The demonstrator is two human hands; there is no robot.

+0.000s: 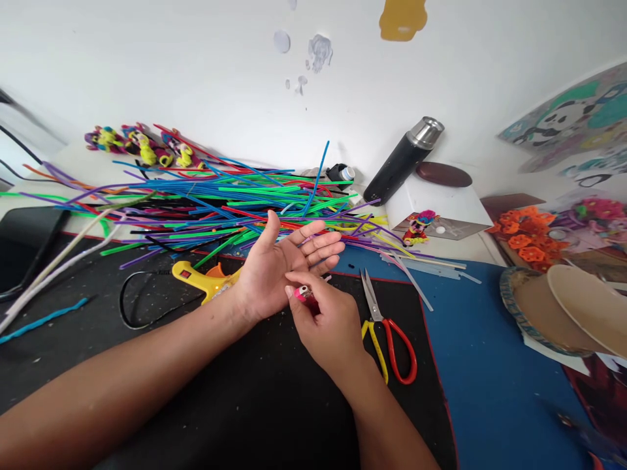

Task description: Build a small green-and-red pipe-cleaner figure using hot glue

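My left hand is held palm up over the black mat, fingers stretched out and apart, holding nothing. My right hand is just below it, fingers pinched around a small pink object that touches the left palm's edge. A big heap of coloured pipe cleaners lies just beyond both hands. Red and yellow handled scissors rest on the mat right of my right hand. A yellow glue gun lies under my left wrist.
A black thermos leans on a white box at the back. Small pipe-cleaner figures stand at the far left, another by the box. Plates and orange craft flowers sit right, on a blue mat.
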